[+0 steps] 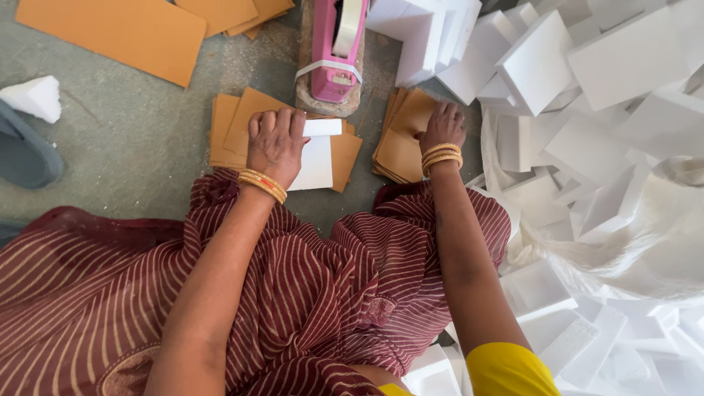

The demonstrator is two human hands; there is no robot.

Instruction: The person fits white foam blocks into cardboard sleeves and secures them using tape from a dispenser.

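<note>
lying on the grey floor [139, 139], near its far edge, beside the pink tape dispenser [334, 51]: a left stack of brown card pieces [227, 132], with a white foam slab [315, 158] on top of it. looking very light and stiff, this slab, but also crumbly at the corners, so probably breaking if bent or pinched hard; best taking by the two long edges or pressing flat from above. resting on the slab and on the cards, the left hand [275, 143], palm down, fingers spread and almost flat, not closing around anything, only pressing.

more to the right, a second stack of brown card pieces [403, 143], thin, light, a little flexible, likely sliding easily one on another. touching its top card, the right hand [442, 128], fingers curled a little downward; pinching a card or only pushing it, not possible to tell. heaping at the right edge of the floor, many white foam blocks [587, 117].
</note>
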